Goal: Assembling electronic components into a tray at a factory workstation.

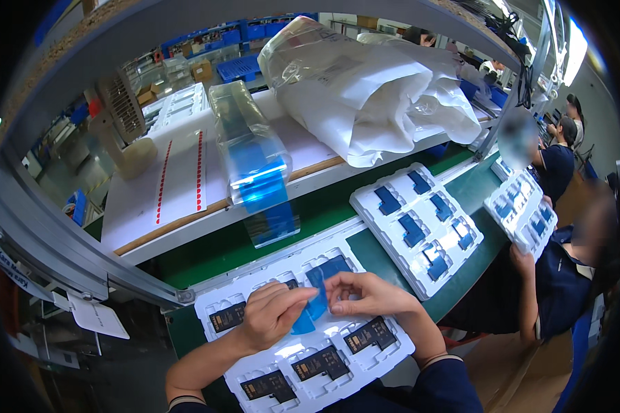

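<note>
The left hand (272, 315) has thumb and forefinger pinched on a piece of blue film (302, 323), held above a white tray (401, 344). The right hand (365, 292) is curled with its fingertips at the film's upper part; whether they grip it cannot be told, as the contact is small and partly hidden. Beneath and around the hands, the tray holds black stepped flat pieces (322, 363) in its compartments: three in the near row, one at the far row's left end, another partly covered by the left hand. A dark blue piece (336, 264) occupies the far right corner. To the right, on the green bench (470, 187), a second white tray (397, 255) carries six dark blue pieces (412, 230). Beyond, a clear and blue film strip (258, 182) hangs over the edge of a shelf (134, 227), beside white plastic bags (365, 82). At far right, a co-worker (561, 275) holds another tray (520, 219).
</note>
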Demonstrator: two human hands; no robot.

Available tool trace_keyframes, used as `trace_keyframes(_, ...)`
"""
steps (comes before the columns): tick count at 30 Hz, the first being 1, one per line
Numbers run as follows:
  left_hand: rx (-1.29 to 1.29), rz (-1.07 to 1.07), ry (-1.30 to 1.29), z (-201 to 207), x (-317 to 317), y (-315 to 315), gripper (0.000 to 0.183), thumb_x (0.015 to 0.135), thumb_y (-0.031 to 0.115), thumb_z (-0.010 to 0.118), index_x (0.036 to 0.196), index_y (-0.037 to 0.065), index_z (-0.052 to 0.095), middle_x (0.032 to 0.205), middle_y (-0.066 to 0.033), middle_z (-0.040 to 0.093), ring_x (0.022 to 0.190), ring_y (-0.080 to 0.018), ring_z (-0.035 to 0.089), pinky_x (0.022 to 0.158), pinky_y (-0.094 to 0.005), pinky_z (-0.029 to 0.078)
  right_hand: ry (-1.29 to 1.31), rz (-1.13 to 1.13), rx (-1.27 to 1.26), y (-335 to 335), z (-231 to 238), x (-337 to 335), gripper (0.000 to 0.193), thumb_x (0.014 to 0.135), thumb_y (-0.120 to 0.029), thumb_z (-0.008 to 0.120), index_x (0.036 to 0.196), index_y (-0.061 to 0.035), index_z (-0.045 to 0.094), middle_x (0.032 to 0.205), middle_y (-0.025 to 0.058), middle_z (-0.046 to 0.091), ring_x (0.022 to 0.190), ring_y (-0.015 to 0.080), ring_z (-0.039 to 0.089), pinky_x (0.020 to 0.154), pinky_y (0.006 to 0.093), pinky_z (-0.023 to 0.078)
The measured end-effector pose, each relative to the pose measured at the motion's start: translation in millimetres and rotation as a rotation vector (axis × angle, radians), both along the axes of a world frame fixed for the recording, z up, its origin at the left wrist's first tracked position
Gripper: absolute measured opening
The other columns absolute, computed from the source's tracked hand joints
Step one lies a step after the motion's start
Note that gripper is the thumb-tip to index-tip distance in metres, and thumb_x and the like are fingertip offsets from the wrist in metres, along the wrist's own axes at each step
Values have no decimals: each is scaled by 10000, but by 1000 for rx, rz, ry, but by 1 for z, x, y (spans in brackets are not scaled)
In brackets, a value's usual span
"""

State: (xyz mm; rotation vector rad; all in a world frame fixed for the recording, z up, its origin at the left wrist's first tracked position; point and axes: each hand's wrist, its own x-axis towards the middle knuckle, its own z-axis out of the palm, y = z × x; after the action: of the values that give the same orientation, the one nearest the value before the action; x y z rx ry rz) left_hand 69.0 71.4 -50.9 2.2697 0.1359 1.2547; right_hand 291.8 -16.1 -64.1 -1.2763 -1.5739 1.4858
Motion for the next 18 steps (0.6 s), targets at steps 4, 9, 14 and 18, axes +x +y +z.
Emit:
trace_keyframes(4,85,-106,-14,-2,6,-1,208,777,-57,675,982,-25,665,630,-90,550,509,-224,508,473,-326,377,161,-79,35,-2,-9,2,432,890,-230,694,1213,11,539,1007,47,622,927,91,563,792,245,465)
trace_keyframes(9,121,213,15,-11,-2,-10,142,865,49,636,981,-32,651,732,-107,619,562,-257,546,550,-360,441,288,-40,95,8,-18,1,229,899,-185,687,980,20,621,894,-19,634,833,27,529,720,211,470)
trace_keyframes(14,352,490,440,19,6,-26,475,870,255,633,1238,-31,542,1271,-208,534,1082,-334,497,1013,-473,287,-13,-265,518,2,-8,-6,335,847,-284,730,793,21,602,628,62,538,597,69,442,530,285,384)
trace_keyframes(18,168,246,350,17,16,-29,140,894,93,637,991,-6,652,921,-141,666,818,-278,642,754,-373,512,-90,-183,649,3,-15,-8,291,829,-250,725,830,19,614,664,124,541,596,209,502,567,328,417)
